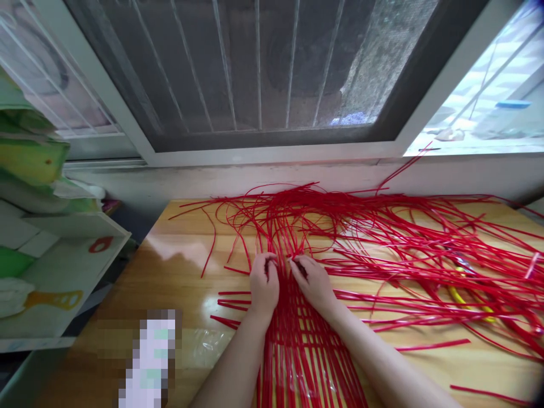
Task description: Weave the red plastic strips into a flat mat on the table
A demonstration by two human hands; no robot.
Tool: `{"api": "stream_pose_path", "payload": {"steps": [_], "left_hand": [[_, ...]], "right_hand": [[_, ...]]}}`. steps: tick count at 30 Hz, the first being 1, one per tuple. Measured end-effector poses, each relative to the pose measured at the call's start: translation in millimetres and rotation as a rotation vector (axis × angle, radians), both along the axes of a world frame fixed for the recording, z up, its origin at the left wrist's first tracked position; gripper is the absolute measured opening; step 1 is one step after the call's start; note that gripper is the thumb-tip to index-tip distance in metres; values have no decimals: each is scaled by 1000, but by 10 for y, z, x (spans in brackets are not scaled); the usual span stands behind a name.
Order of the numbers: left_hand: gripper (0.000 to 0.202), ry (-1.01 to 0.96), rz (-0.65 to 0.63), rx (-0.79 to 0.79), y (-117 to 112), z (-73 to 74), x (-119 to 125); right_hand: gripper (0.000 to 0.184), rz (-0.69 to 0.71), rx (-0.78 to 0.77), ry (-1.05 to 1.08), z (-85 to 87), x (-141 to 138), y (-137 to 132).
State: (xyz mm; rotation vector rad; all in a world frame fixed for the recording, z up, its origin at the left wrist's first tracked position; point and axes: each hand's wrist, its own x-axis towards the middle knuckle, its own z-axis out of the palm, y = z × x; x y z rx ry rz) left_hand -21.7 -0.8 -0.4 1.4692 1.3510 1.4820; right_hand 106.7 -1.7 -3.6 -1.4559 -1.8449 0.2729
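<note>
Working at the far end of the red weave point(293, 343) on the table point(182, 289), the left hand point(264, 289) and right hand point(315, 284) curl their fingers; whether these pinch any strips point(306, 199), I cannot tell. Uneven pulling could skew the rows; tangled ends might snag.

Head-worn view, facing forward and down across a table point(187, 292). The left hand point(264, 288) and right hand point(314, 282) appear close, a window point(242, 73) beyond.

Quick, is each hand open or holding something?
Left hand: curled at the red strips; can't tell if it's holding any.
Right hand: curled there too; can't tell if it's holding any.
</note>
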Motion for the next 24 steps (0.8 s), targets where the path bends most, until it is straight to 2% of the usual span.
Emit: {"api": "stream_pose_path", "payload": {"steps": [2,4,9,13,15,18,21,24], "left_hand": [[16,199,-9,-54,31,-24,-4],[17,305,-3,-93,55,-40,3],[14,408,6,-174,97,-53,21],[8,530,0,-179,128,-49,30],[10,529,0,-168,132,-49,26],[12,412,-21,-152,114,-55,3],[4,306,-39,-106,80,-53,-25],[17,252,-70,-63,50,-32,-38]], "right_hand": [[19,6,5,8,9,-5,-17],[19,33,11,21,28,-13,-35],[19,148,14,65,101,-18,-83],[17,177,28,93,122,-12,-107],[18,138,13,89,104,-12,-90],[22,68,-54,111,64,-14,-27],[23,64,-163,154,34,-20,37],[25,72,-241,138,16,-25,72]]}}
